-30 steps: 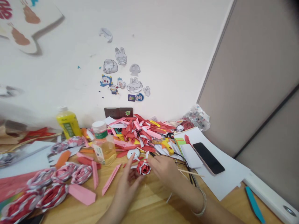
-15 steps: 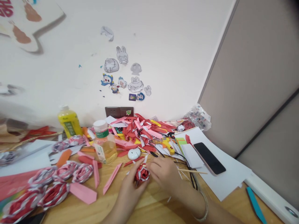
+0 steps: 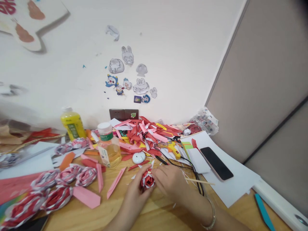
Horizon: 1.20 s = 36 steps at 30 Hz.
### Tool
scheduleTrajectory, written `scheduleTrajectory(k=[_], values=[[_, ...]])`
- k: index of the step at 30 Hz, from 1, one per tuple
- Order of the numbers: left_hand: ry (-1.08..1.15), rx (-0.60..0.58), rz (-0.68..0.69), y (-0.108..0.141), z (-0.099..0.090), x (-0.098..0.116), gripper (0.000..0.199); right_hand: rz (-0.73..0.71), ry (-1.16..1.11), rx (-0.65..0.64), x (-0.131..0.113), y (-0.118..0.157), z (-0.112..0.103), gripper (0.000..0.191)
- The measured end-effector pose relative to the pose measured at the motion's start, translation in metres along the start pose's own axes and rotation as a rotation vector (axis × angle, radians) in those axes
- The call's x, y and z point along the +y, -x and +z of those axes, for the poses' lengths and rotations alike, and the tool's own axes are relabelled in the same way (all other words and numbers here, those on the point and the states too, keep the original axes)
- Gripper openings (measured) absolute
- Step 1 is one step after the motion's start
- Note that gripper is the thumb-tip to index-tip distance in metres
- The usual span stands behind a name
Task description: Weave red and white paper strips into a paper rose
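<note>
My left hand point(image 3: 136, 187) curls its thumb and fingers around a small red and white folded-paper flower point(image 3: 148, 182). At the flower's right edge, my right hand point(image 3: 168, 179) is closed with its fingertips pinched against the paper; the exact hold is partly hidden. From behind the right hand a thin wooden stick point(image 3: 201, 181) juts to the right; whether the hand grips it, I cannot tell. Just beyond the hands lies a white earbud case point(image 3: 139, 157). A folded pink paper strip point(image 3: 116, 183) is on the table left of my left hand.
Behind are a heap of folded paper strips point(image 3: 144, 134), a yellow glue gun point(image 3: 173, 150) with black cords, and two bottles, one clear point(image 3: 109, 149), one yellow point(image 3: 73, 125). Several finished paper flowers point(image 3: 57, 197) sit left. A phone point(image 3: 216, 163) rests on white paper at right.
The view has shifted slightly. Both hands stay at the flower, which is tilted a little differently. The wooden stick's outer end has dipped slightly.
</note>
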<state>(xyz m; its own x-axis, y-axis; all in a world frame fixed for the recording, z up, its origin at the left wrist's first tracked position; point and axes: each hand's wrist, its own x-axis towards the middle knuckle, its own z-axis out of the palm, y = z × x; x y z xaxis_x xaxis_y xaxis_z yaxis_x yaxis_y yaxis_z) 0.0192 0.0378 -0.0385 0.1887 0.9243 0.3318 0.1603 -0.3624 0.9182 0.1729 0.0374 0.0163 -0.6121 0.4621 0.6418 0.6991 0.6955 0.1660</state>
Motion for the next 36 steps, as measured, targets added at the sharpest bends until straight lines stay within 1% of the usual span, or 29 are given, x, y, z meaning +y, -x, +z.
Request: scheduleTrajectory(k=[4, 8, 11, 14, 20, 25, 28, 36], values=[[-0.010, -0.005, 0.006, -0.001, 0.000, -0.001, 0.048, 0.017, -0.035, 0.028, 0.001, -0.002, -0.003, 0.025], [-0.009, -0.011, 0.029, 0.000, 0.000, -0.002, 0.049, 0.035, -0.077, 0.013, 0.003, -0.003, -0.010, 0.015], [-0.001, -0.010, 0.037, 0.001, 0.001, -0.002, 0.048, 0.084, -0.101, 0.055, 0.005, -0.004, -0.013, 0.012], [0.006, -0.007, 0.041, 0.001, 0.001, -0.002, 0.047, 0.094, -0.097, 0.081, 0.005, -0.004, -0.013, 0.012], [-0.052, 0.028, 0.073, 0.000, -0.001, -0.003, 0.046, 0.054, -0.064, 0.054, 0.005, -0.004, -0.011, 0.018], [-0.059, 0.029, 0.030, 0.000, -0.001, -0.002, 0.043, 0.046, -0.041, 0.019, 0.004, -0.004, -0.011, 0.021], [-0.054, 0.009, 0.005, 0.001, -0.001, -0.002, 0.045, 0.051, -0.047, 0.011, 0.003, -0.005, -0.012, 0.023], [-0.064, 0.016, 0.002, -0.001, -0.001, 0.000, 0.046, 0.034, 0.053, -0.005, 0.001, -0.004, -0.010, 0.022]])
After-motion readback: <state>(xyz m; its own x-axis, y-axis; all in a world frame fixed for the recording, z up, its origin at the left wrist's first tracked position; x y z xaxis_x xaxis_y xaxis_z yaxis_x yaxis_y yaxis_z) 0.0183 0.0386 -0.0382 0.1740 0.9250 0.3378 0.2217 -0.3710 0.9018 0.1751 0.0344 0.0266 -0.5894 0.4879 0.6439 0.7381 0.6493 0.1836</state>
